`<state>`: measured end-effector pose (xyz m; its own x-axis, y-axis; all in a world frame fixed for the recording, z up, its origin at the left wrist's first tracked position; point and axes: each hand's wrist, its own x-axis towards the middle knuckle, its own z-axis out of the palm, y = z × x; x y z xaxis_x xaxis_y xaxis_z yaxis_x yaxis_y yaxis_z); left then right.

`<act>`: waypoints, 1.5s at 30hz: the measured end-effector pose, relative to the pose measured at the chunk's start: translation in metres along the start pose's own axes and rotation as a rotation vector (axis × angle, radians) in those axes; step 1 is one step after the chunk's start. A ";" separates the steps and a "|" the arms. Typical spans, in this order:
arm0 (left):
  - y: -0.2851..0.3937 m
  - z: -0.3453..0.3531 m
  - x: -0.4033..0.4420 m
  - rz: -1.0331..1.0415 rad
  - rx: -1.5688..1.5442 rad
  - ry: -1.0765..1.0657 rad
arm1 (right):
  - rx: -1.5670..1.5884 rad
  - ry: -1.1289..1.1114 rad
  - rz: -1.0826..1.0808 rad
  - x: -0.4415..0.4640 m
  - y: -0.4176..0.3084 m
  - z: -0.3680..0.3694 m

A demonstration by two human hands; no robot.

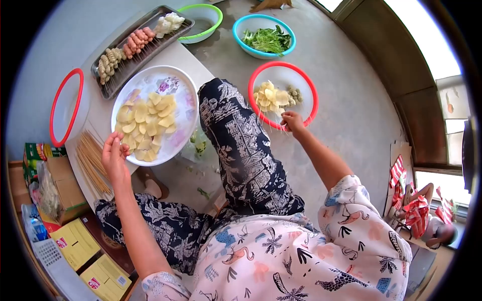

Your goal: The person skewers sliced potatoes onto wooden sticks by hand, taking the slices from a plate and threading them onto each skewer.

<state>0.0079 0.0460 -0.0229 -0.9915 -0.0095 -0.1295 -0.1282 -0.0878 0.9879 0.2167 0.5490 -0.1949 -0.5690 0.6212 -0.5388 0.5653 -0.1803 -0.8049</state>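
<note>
My left hand (pixel 115 154) is at the lower left rim of a white flowered plate (pixel 186 103), its fingers closed together by the pale yellow slices (pixel 145 123); whether something is between them is too small to tell. My right hand (pixel 292 121) is closed on thin skewers at the near rim of a red-rimmed basin (pixel 312 93). Skewered pale slices (pixel 271 98) and small greyish-green pieces (pixel 294 95) lie in that basin. Loose wooden skewers (pixel 93 160) rest on the table, left of the plate.
A metal tray (pixel 145 59) of skewered food lies behind the plate. Green-rimmed (pixel 218 17) and blue-rimmed (pixel 240 42) basins stand on the floor beyond. Another red-rimmed basin (pixel 78 105) is at left, cartons (pixel 75 243) at lower left. Another person (pixel 419 213) is at far right.
</note>
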 end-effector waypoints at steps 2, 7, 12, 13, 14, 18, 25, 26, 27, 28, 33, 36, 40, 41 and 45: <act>-0.005 -0.002 0.002 -0.027 0.041 0.018 | 0.014 0.012 0.030 0.006 0.012 0.011; -0.011 0.000 0.003 -0.056 0.097 0.026 | -0.076 0.086 0.018 0.033 0.024 0.030; -0.021 -0.004 0.007 -0.075 0.161 0.020 | -0.137 0.130 -0.006 0.055 0.022 0.045; -0.021 -0.003 0.007 -0.081 0.171 0.014 | -0.152 0.142 -0.018 0.057 0.023 0.046; -0.022 -0.003 0.007 -0.087 0.180 0.009 | -0.151 0.143 -0.014 0.058 0.025 0.047; -0.023 -0.001 0.008 -0.098 0.187 -0.001 | -0.179 0.134 0.027 0.059 0.024 0.046; -0.018 0.000 0.004 -0.069 0.148 -0.028 | -0.333 0.116 -0.085 0.053 0.032 0.036; -0.017 -0.001 0.003 -0.062 0.141 -0.026 | -0.335 0.117 -0.096 0.052 0.031 0.033; -0.016 -0.004 0.002 -0.053 0.131 -0.023 | -0.271 0.067 -0.091 0.047 0.022 0.031; -0.016 -0.007 0.003 -0.047 0.126 -0.021 | -0.209 0.016 -0.089 0.043 0.011 0.029; -0.008 -0.012 -0.001 -0.011 0.088 0.000 | 0.002 -0.117 -0.376 -0.038 -0.124 0.044; 0.001 -0.014 -0.006 0.010 0.040 -0.002 | 0.071 -0.351 -0.629 -0.118 -0.216 0.066; 0.013 -0.011 -0.013 0.056 -0.014 0.003 | 0.232 -0.748 -0.881 -0.245 -0.286 0.107; 0.016 -0.013 -0.016 0.060 -0.023 0.015 | 0.212 -0.864 -0.917 -0.281 -0.296 0.115; 0.034 -0.008 -0.019 0.080 -0.167 0.044 | 0.380 -1.132 -1.323 -0.392 -0.303 0.151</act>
<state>0.0228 0.0355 0.0129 -0.9961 -0.0668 -0.0584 -0.0401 -0.2489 0.9677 0.1783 0.2448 0.2229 -0.6711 -0.2636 0.6930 -0.6279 -0.2950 -0.7202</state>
